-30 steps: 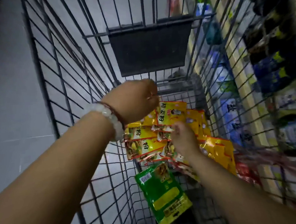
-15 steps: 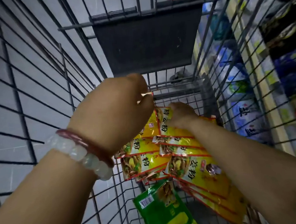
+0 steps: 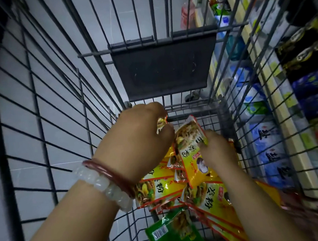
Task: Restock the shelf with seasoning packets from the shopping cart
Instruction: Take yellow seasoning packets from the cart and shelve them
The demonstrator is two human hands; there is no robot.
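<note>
Newly lifted yellow packet (image 3: 190,152) in right hand (image 3: 216,150)

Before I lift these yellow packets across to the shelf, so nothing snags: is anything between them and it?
Yes. The cart's right wire wall stands between the yellow packets and the shelf; they must go up over its rim.

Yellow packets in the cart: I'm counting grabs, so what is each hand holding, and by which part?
The left hand pinches a yellow packet by its corner. The right hand grips another yellow packet along its right edge.
</note>
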